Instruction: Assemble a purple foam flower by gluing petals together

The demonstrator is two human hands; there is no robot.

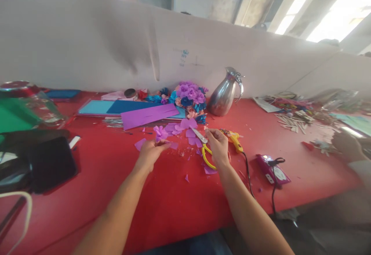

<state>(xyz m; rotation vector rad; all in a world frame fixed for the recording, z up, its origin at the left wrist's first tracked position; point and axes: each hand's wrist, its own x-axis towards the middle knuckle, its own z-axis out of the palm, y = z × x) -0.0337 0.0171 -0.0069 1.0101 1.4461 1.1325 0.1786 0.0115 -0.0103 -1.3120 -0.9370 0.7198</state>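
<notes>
On the red, smooth surface (pixel 174 208), the left hand (pixel 150 155) holds a small flower of purple paper (pixel 160 133); its thumb and fingers are pressed narrowly together, and the flower stands at the fingertips. The right hand (pixel 219 145) is to the right of it, well apart, with thumb and fingers drawn close to each other; I cannot tell if some small thing is between them. Just beside this hand lies a pair of scissors with yellow handles and metal blades (pixel 205 145), the blades pointing away from the person. Behind the scissors and the flower are loose petals of purple cut paper (pixel 174 129), some overlapping, and small scraps are scattered nearer.

Farther back, a long rectangular sheet of purple paper (pixel 149 116) lies across light blue and dark blue sheets (pixel 95 107). To the right of these there is a dense bunch of purple, blue and pink paper flowers (pixel 191 92), and beside it a shiny steel jug with a curved handle (pixel 223 98) stands upright. A yellow glue gun with a black cable (pixel 237 143) lies just beyond the right hand, to its right. More to the right is a magenta box with sockets (pixel 272 170). At the far right edge, another person's hand (pixel 348 145) is near pale thin sticks (pixel 298 120); its grip is blurred.
</notes>
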